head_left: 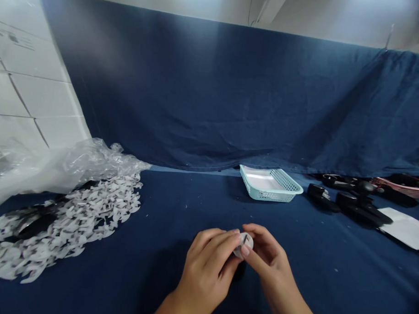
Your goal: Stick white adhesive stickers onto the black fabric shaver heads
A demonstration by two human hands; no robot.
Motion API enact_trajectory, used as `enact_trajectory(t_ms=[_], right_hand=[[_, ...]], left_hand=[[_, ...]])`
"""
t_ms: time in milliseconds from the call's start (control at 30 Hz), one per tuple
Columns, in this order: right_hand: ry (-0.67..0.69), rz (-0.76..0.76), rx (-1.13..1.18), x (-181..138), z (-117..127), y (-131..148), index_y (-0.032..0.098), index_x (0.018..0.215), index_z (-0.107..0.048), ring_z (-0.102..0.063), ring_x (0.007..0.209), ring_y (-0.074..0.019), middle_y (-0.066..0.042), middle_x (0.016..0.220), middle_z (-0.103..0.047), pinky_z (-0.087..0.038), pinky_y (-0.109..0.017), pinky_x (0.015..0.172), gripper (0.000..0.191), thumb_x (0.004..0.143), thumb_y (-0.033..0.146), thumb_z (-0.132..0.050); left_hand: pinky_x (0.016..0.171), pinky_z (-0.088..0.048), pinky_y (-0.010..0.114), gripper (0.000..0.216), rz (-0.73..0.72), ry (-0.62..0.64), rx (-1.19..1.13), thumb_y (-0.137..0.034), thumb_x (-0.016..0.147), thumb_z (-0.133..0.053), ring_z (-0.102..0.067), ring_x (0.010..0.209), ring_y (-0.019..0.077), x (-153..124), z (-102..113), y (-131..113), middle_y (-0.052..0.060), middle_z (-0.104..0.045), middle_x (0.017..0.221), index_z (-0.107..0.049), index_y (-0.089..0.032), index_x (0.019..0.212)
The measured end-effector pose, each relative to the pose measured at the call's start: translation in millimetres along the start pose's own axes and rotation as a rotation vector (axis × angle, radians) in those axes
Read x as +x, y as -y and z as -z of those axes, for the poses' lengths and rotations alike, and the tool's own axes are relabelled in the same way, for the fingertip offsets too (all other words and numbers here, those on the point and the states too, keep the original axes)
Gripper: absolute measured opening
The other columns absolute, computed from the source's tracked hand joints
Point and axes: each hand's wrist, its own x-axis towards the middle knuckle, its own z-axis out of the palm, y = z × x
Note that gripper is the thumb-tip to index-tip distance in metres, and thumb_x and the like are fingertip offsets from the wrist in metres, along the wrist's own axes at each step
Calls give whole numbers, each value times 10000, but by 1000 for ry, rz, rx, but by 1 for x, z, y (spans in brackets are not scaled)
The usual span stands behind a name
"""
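Low in the middle of the head view, my two hands meet over the blue cloth. Between them is a small whitish round piece [245, 240] with a dark mark on its face. My left hand [209, 262] is closed on it, fingertips along its left edge. My right hand [269, 260] pinches it, with the thumb on its near right side. A dark shape [239, 271] shows just below the fingers; whether it is part of the held piece or only shadow I cannot tell.
Many white cut pieces [101, 208] lie heaped at left, beside clear plastic bags [95, 160] and black parts [38, 224]. A light-blue basket [275, 196] stands beyond my hands. Black devices [359, 208] and a white sheet [404, 225] lie at right. A blue curtain [215, 93] hangs behind.
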Motion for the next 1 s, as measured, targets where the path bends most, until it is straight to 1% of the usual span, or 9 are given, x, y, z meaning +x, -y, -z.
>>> enact_trajectory(t_ms=[100,367,467,533,633,733,800,900,1000], right_hand=[[3,-1,26,-1,-1,1,274,1036,-679,-624,831,-161,-13,920,-684,-518,-266,773,369,704,341,-823],[-10,-16,5,3,1,0,269,1032,-671,-631,771,-153,-7,836,-686,-522,-249,710,387,688,331,-837],[-6,-8,21,3,1,-1,279,1076,-667,-624,774,-151,-4,837,-681,-512,-250,720,420,694,343,-831],[4,-15,39,3,2,-2,284,1090,-666,-620,809,-157,-6,858,-679,-502,-259,755,403,722,367,-808],[11,-44,41,3,2,-4,280,1064,-680,-610,863,-161,-8,873,-684,-478,-260,795,329,766,387,-770],[22,-73,48,4,3,-4,260,991,-711,-607,892,-167,-20,910,-702,-463,-260,808,265,765,383,-773],[28,-96,90,5,2,-3,250,981,-723,-608,881,-167,-24,903,-710,-458,-263,815,288,737,385,-796],[27,-185,195,5,2,0,240,1026,-724,-611,823,-154,-19,859,-707,-464,-255,784,376,699,396,-823],[31,-251,261,5,1,-1,217,948,-743,-608,766,-130,-14,826,-701,-469,-223,724,325,675,357,-847]], left_hand=[[893,-533,372,500,-8,-3,-5,-33,819,-685,-603,1024,205,0,0,0,70,-689,1152,-549,-171,1280],[904,-519,377,524,-11,19,-5,-8,805,-680,-588,1035,208,-4,0,-2,74,-679,1168,-541,-162,1286],[910,-516,377,523,-7,20,-8,-14,811,-679,-586,1042,210,-4,0,-2,77,-677,1174,-533,-160,1292],[915,-514,378,528,-4,19,-5,-11,812,-675,-583,1048,210,-3,0,-2,76,-674,1181,-530,-163,1297],[917,-512,376,534,-16,24,0,2,804,-673,-579,1050,209,-2,0,-2,78,-672,1184,-534,-153,1296],[920,-509,371,526,-33,40,2,12,800,-667,-573,1054,207,-2,0,-3,77,-674,1180,-540,-134,1289],[922,-507,371,516,-39,38,3,13,798,-663,-571,1055,208,-2,1,-3,78,-675,1176,-546,-128,1281],[913,-507,372,504,-36,13,2,14,792,-660,-571,1039,210,-2,2,-5,75,-687,1135,-557,-124,1266],[905,-501,378,478,-32,30,11,16,793,-654,-571,1017,212,-2,2,-5,52,-697,1105,-589,-157,1234]])
